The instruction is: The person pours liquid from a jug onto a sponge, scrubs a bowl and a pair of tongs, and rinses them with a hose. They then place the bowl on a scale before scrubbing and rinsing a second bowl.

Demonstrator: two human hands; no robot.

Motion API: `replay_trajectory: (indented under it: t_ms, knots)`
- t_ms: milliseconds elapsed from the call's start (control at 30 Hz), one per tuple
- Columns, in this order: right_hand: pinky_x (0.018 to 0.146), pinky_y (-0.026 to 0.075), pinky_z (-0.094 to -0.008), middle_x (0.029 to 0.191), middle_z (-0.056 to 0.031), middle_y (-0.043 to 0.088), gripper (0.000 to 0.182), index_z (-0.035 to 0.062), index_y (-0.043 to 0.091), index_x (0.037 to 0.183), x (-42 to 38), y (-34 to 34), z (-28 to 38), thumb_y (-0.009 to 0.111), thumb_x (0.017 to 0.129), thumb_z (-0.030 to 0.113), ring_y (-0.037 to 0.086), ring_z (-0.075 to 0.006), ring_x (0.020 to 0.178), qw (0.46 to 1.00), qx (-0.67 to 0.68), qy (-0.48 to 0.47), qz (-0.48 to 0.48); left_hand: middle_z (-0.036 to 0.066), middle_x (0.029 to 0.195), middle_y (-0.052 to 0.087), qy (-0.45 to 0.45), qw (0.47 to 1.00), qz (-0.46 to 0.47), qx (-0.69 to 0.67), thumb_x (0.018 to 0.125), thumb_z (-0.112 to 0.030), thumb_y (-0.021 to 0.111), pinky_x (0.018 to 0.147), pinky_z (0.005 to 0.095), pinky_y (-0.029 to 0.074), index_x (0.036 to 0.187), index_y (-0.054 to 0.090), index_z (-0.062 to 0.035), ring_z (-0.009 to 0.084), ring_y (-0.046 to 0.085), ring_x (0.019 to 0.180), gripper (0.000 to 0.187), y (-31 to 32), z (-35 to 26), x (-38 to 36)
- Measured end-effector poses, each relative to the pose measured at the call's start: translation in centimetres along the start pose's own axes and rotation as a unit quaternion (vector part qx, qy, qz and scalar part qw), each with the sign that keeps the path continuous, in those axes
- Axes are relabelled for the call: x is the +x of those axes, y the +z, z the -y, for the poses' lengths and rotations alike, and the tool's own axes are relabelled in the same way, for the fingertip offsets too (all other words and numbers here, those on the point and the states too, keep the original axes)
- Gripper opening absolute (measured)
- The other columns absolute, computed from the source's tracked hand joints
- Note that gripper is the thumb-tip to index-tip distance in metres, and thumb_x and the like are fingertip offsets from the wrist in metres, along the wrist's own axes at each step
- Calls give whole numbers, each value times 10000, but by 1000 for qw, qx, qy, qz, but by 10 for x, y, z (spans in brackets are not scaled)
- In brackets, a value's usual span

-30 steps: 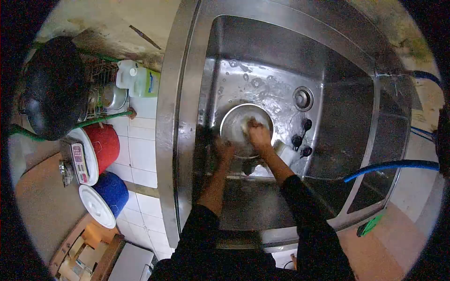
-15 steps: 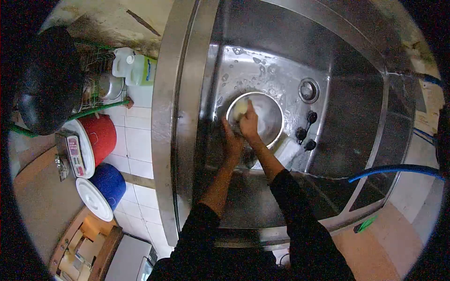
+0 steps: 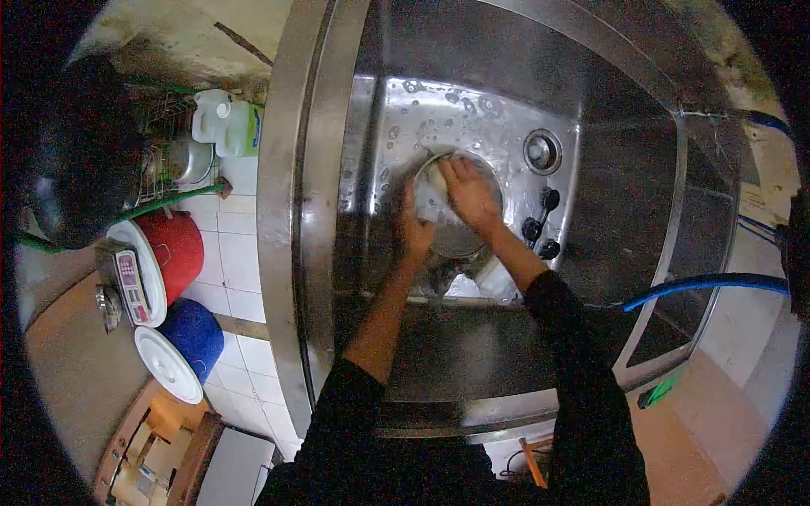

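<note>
A round metal bowl (image 3: pixel 460 243) is in the steel sink (image 3: pixel 422 110), with whitish suds on its surface. My left hand (image 3: pixel 415 229) is closed on the bowl's left edge, thumb and fingers partly hidden. Against the bowl's upper part, my right hand (image 3: pixel 472 198) presses a pale yellow sponge (image 3: pixel 437 177), its fingers laid over it. Whether the bowl's inside or underside faces me is hard to tell. Just below the bowl lies a white object (image 3: pixel 498 278), partly covered, and black-handled items (image 3: pixel 532 228) rest to the right.
A drain (image 3: pixel 542 152) is at the sink's upper right. A blue hose (image 3: pixel 709 287) reaches in from the right. To the left are a red bucket (image 3: pixel 177 249), a blue bucket (image 3: pixel 198 333), a scale (image 3: pixel 132 282) and plastic jugs (image 3: pixel 226 122).
My right hand has flattened over the sponge and moved slightly right. The bowl's bright rim shows less plainly, and its angle seems changed. The whole view has shifted a little.
</note>
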State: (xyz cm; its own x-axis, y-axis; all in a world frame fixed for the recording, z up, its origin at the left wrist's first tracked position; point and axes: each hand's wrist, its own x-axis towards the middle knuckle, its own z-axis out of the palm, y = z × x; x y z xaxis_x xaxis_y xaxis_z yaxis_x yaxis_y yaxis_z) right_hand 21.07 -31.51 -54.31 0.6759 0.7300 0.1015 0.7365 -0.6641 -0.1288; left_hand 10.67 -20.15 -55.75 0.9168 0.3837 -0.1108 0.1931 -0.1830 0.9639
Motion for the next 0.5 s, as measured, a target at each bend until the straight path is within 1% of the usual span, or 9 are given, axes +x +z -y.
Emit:
replay_trajectory:
  t_ms: [67, 100, 167, 233, 300, 333, 367, 400, 500]
  knots:
    - [859, 446, -417, 1055, -162, 550, 488, 14, 476, 1155, -9, 20, 31, 559, 675, 41, 512, -364, 985, 976, 203, 79, -20, 213, 1321, 381, 1, 1000, -13, -10, 632, 23, 638, 1000, 364, 329, 1363, 264, -33, 313, 346, 1251, 823, 1, 3, 10]
    - [859, 446, -417, 1055, -162, 550, 488, 14, 476, 1155, -23, 23, 38, 559, 675, 41, 512, -364, 985, 975, 206, 81, -20, 218, 1293, 409, -5, 999, -25, -26, 649, -8, 658, 984, 376, 350, 1356, 275, -35, 330, 377, 1227, 804, 3, 6, 8]
    - [906, 405, -453, 1119, -194, 547, 479, 9, 503, 1141, -52, 20, 37, 575, 685, 138, 511, -380, 1024, 826, 530, 137, 136, 223, 1273, 420, -19, 1000, 15, 2, 658, -9, 654, 969, 389, 364, 1352, 290, -53, 343, 393, 1208, 784, -7, 1, 7]
    - [862, 430, -446, 973, -223, 597, 419, -11, 551, 1046, -63, -30, 9, 600, 678, 183, 567, -375, 924, 851, 426, 55, 301, 228, 1253, 431, -27, 998, 57, 25, 668, -11, 651, 955, 402, 379, 1347, 305, -71, 355, 409, 1188, 765, -7, -20, 10]
    - [806, 453, -449, 873, -236, 609, 391, 23, 588, 996, -76, -88, -12, 620, 676, 245, 586, -382, 869, 888, 286, 114, 342, 229, 1235, 442, -92, 989, 50, 104, 643, 31, 632, 938, 410, 394, 1341, 326, -113, 374, 427, 1161, 775, -10, -49, 11]
    - [798, 459, -452, 928, -224, 601, 415, 38, 592, 997, -89, -108, -20, 629, 678, 302, 581, -374, 891, 880, 237, 167, 377, 230, 1229, 445, -114, 984, 49, 129, 635, 45, 626, 932, 412, 399, 1339, 334, -127, 380, 433, 1153, 781, -13, -62, 11]
    - [790, 465, -455, 982, -213, 592, 442, 54, 595, 997, -104, -122, -27, 639, 681, 359, 576, -366, 913, 866, 186, 219, 409, 231, 1229, 446, -68, 985, 23, 159, 623, 72, 601, 931, 412, 399, 1344, 327, -154, 382, 431, 1155, 804, -18, -69, 12]
    - [790, 465, -455, 982, -213, 592, 442, 54, 595, 997, -126, -128, -29, 639, 681, 359, 576, -366, 913, 867, 183, 221, 407, 231, 1229, 447, -21, 982, -3, 187, 610, 99, 576, 930, 413, 399, 1350, 321, -181, 384, 430, 1158, 831, -22, -74, 13]
    - [827, 462, -416, 1049, -145, 560, 453, 59, 577, 1043, -155, -134, -30, 690, 664, 280, 539, -333, 988, 919, 228, 129, 294, 227, 1241, 445, -29, 990, -40, 134, 609, 123, 528, 939, 408, 390, 1363, 287, -147, 370, 432, 1162, 836, -23, -52, 1]
